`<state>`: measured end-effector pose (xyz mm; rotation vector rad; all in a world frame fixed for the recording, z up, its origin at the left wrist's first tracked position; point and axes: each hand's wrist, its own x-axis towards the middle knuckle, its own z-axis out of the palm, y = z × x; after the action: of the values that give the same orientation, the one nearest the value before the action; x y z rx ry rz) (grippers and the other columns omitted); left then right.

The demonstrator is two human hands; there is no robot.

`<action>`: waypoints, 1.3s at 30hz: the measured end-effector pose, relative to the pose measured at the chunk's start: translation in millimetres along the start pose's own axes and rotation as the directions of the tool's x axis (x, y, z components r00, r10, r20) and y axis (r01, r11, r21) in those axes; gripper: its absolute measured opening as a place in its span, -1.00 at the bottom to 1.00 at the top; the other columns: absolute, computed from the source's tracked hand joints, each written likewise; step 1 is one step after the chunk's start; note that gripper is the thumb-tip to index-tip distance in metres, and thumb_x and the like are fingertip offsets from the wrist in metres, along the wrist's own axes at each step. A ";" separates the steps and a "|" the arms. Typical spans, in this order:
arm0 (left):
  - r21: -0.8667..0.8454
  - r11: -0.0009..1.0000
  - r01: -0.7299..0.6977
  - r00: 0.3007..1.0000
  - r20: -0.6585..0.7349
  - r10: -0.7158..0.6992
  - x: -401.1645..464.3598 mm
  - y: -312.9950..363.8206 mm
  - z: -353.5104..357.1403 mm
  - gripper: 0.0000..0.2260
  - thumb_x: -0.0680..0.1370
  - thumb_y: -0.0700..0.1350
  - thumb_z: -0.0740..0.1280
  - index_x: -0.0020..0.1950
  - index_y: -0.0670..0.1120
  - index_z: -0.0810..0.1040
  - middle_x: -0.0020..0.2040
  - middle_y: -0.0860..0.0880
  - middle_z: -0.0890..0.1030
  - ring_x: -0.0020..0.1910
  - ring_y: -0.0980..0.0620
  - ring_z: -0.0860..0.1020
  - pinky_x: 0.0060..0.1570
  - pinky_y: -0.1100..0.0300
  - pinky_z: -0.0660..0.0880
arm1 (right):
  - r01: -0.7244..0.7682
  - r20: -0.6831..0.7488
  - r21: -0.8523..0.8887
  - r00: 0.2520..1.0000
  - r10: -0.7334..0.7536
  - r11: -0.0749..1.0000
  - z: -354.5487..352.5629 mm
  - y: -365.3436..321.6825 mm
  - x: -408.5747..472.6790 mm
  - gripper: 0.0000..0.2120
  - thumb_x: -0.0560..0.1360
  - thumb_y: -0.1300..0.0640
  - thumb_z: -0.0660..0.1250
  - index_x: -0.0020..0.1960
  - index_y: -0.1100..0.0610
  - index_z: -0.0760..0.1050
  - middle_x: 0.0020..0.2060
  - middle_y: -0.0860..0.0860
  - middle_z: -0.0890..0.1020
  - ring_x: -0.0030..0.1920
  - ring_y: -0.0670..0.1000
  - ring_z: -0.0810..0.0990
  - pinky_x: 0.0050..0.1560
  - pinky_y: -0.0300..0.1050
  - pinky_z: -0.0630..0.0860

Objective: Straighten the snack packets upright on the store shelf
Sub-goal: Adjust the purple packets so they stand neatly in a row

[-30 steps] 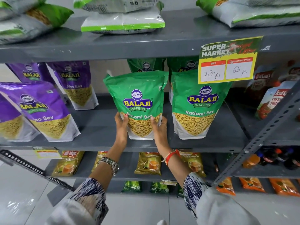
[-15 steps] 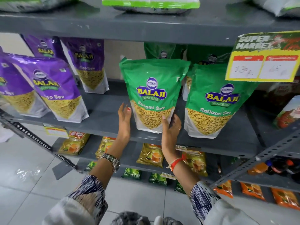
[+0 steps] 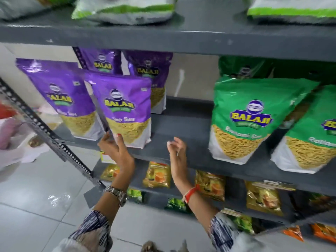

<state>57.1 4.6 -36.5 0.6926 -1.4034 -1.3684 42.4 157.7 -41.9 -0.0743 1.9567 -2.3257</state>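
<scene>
A purple Aloo Sev packet [image 3: 125,110] stands at the front of the grey middle shelf [image 3: 181,131], leaning a little. My left hand [image 3: 116,148] is open, its fingertips touching that packet's lower left corner. My right hand [image 3: 177,148] hovers with loosely curled fingers in front of the shelf edge, holding nothing. Another purple packet [image 3: 61,99] leans just left of the first, and two more purple packets [image 3: 149,71] stand behind. A green Ratlami Sev packet [image 3: 249,119] stands to the right, beside a second green packet [image 3: 312,135].
A slotted metal upright [image 3: 45,131] slants across the left. The upper shelf [image 3: 163,39] holds flat white-and-green bags [image 3: 123,11]. Lower shelves carry small yellow packets [image 3: 157,175] and orange packets [image 3: 292,233]. Grey floor tiles lie below left.
Both hands have left the green Ratlami Sev packet and moved left. My left hand now touches the purple Aloo Sev packet. The view has swung left.
</scene>
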 end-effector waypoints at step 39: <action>0.035 0.969 0.245 0.845 0.482 -0.231 107.6 -35.3 -53.9 -0.66 0.59 -0.03 0.14 0.36 -0.02 0.31 0.36 -0.02 0.40 0.26 0.11 0.39 0.22 0.21 0.36 | 0.035 -0.351 0.067 0.936 -0.010 0.997 139.7 21.3 18.5 -0.46 0.43 -0.12 0.33 0.31 0.07 0.30 0.26 0.12 0.44 0.21 0.00 0.49 0.12 -0.14 0.53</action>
<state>63.3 -119.9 -50.2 0.5363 -1.7244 -1.8471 39.3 15.2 -39.2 0.3515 2.0207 -2.5686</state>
